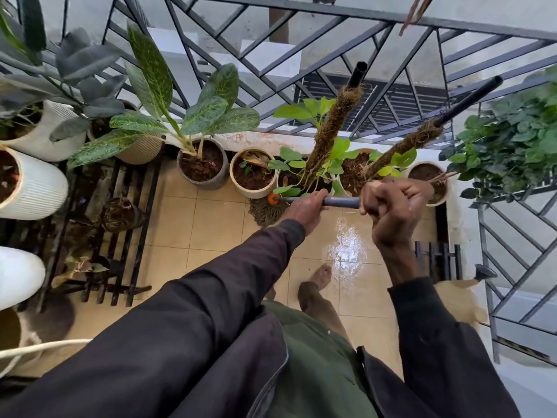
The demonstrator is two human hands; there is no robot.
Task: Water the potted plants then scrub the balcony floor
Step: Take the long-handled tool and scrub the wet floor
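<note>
I hold a mop by its grey handle (pixel 342 201) with both hands. My left hand (pixel 307 211) grips the lower part near the orange collar (pixel 273 198). My right hand (pixel 394 206) is clenched around the upper end. The stringy mop head (pixel 265 211) rests on the beige tiled balcony floor (pixel 211 227), right in front of the row of potted plants (pixel 202 164). A wet, shiny patch (pixel 346 245) covers the tiles below my hands. My bare foot (pixel 316 285) stands on the tiles near that patch.
Pots line the black railing (pixel 301 55); two hold coir poles (pixel 334 125). A black slatted plant stand (pixel 120 224) with white ribbed pots (pixel 33 182) fills the left side. A small black rack (pixel 437 257) and a leafy bush (pixel 512 140) sit at right. A white cord (pixel 39 348) lies lower left.
</note>
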